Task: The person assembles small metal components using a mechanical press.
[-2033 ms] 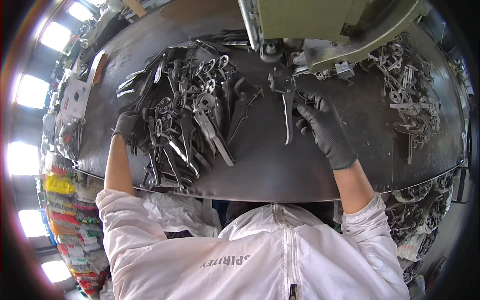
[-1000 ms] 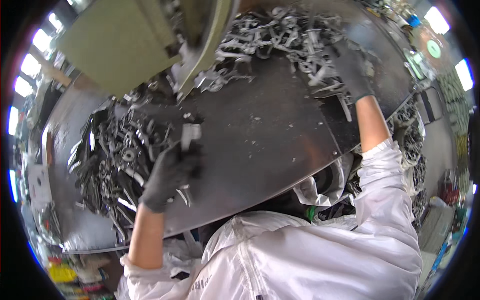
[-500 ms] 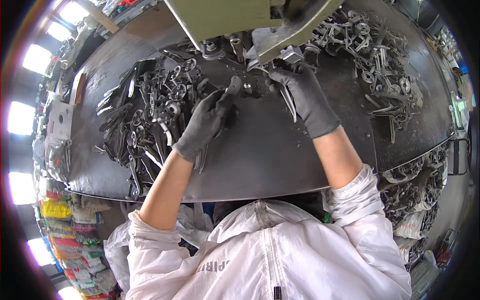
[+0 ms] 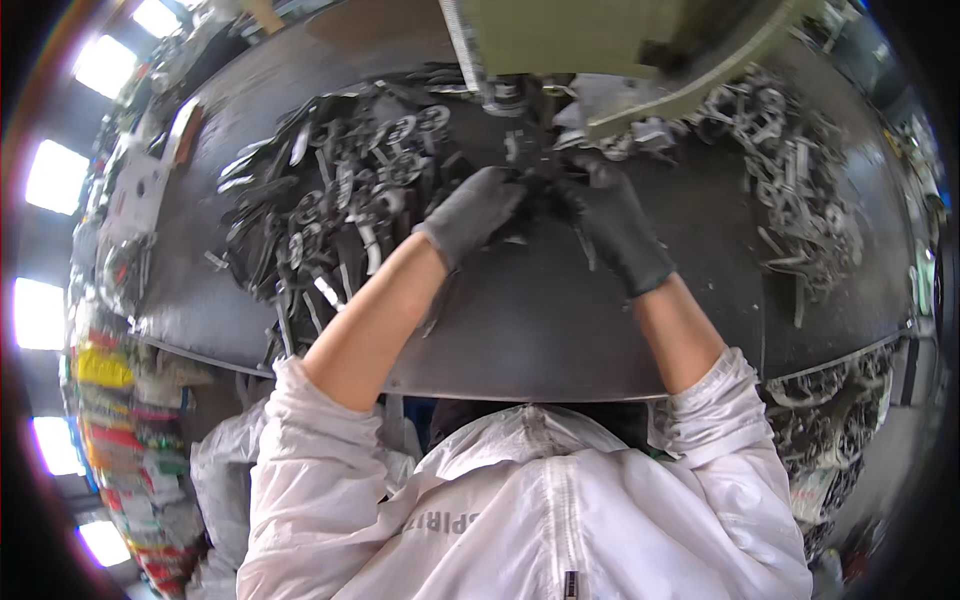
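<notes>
My left hand, in a dark grey glove, is closed with its fingertips at the small dark fixture under the machine head. A dark metal strip sticks out below its palm. Close beside it, my right hand, gloved alike, has curled fingers reaching to the same spot. A thin metal lever pokes out beneath that hand. Motion blur hides what lies between the fingertips. To the left of my left hand lies a heap of dark metal levers and ringed parts.
A green machine head overhangs the dark metal table. Another heap of metal parts lies at right. A white box stands by the left edge. Stacked colourful bags are at far left; more parts sit below the table's right edge.
Both hands have come together under the machine head, the left moving right and slightly away from me. The right hand has shifted slightly nearer. The whole view has swung a little.
</notes>
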Motion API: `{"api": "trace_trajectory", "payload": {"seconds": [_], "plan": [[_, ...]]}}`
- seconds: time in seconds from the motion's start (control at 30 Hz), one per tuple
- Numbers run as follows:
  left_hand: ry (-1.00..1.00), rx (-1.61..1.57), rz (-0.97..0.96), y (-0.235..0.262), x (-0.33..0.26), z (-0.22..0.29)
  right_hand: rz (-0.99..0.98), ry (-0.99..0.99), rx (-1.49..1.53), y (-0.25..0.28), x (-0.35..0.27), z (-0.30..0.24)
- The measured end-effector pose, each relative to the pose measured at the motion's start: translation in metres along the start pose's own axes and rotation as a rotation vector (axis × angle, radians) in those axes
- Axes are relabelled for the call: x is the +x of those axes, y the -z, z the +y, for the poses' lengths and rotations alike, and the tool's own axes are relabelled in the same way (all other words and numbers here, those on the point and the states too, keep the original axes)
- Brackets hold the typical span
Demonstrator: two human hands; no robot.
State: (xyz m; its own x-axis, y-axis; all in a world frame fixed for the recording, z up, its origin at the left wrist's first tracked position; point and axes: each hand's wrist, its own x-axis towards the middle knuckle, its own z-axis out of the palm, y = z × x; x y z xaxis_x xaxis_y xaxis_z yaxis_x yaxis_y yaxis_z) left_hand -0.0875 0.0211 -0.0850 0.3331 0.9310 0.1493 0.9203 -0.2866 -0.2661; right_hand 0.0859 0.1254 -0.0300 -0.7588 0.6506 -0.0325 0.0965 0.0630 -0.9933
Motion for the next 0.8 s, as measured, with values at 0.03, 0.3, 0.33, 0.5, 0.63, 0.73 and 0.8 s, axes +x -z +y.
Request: {"api": "trace_trajectory", "payload": {"seconds": [0.03, 0.3, 0.33, 0.5, 0.63, 0.73, 0.8], "plan": [[0.056, 0.044, -0.077, 0.008, 0.003, 0.006, -0.028, -0.081, 0.069, -0.003, -0.002, 0.004], [0.900, -0.316, 0.401, 0.123, -0.063, -0.056, 0.012, -0.171, 0.210, 0.007, -0.031, -0.003], [0.976, -0.277, 0.328, 0.125, -0.080, -0.075, 0.027, -0.175, 0.211, 0.008, -0.031, -0.002], [1.069, -0.063, -0.314, 0.067, -0.246, -0.176, -0.013, -0.175, 0.239, -0.010, -0.029, -0.022], [1.321, -0.244, -0.500, 0.065, -0.218, -0.172, 0.013, -0.268, 0.245, 0.003, -0.034, -0.032], [1.315, -0.113, -0.580, 0.051, -0.243, -0.196, -0.003, -0.322, 0.326, 0.002, -0.038, -0.019], [1.250, -0.157, -0.345, 0.053, -0.283, -0.214, -0.011, -0.408, 0.189, -0.004, -0.037, -0.019]]}}
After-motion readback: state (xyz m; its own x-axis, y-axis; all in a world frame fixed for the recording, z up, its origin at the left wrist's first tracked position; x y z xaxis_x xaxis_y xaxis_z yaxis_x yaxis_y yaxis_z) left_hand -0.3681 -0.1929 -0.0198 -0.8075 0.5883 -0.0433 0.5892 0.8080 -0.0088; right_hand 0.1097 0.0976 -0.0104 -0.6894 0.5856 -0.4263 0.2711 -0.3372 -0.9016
